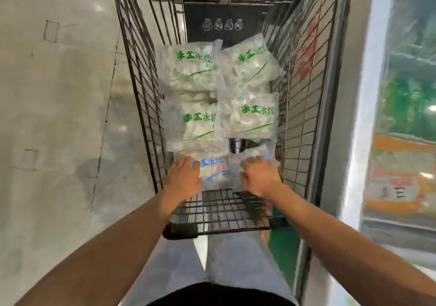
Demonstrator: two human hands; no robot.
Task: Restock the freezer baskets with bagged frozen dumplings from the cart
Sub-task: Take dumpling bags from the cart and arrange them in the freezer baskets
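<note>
Landmark: the black wire-mesh shopping cart (141, 89) stands ahead of the person; every place below is given relative to it.

Stock: six clear plastic bags of pale frozen dumplings lie flat on the cart's floor in two columns. Four carry green lettering (250, 117); the nearest left one, the blue-lettered bag (212, 171), lies against the cart's near end. The nearest right bag (250, 155) shows little print.

Left hand (182, 179): lies palm-down on the near left edge of the blue-lettered bag, fingers spread and nearly straight. It touches the bag but is not closed round it.

Right hand (258, 178): rests on the nearest right bag, fingers lightly bent over the plastic. Blur makes it impossible to tell whether it grips or merely touches.

Orientation: each bag looks roughly square. The lettering reads across the cart, so the printed tops point toward its far end. The far-right bag is turned slightly.

Handling: judged from the look, the bags are moderately heavy, lumpy and loose inside, with slick, possibly frosted film. Pinching a corner risks slipping or tearing. A better hold is probably under the near edge with fingers beneath and thumb on top, or both side edges.

Destination: the glass-fronted freezer (405, 117) stands right of the cart; its baskets cannot be made out.
</note>
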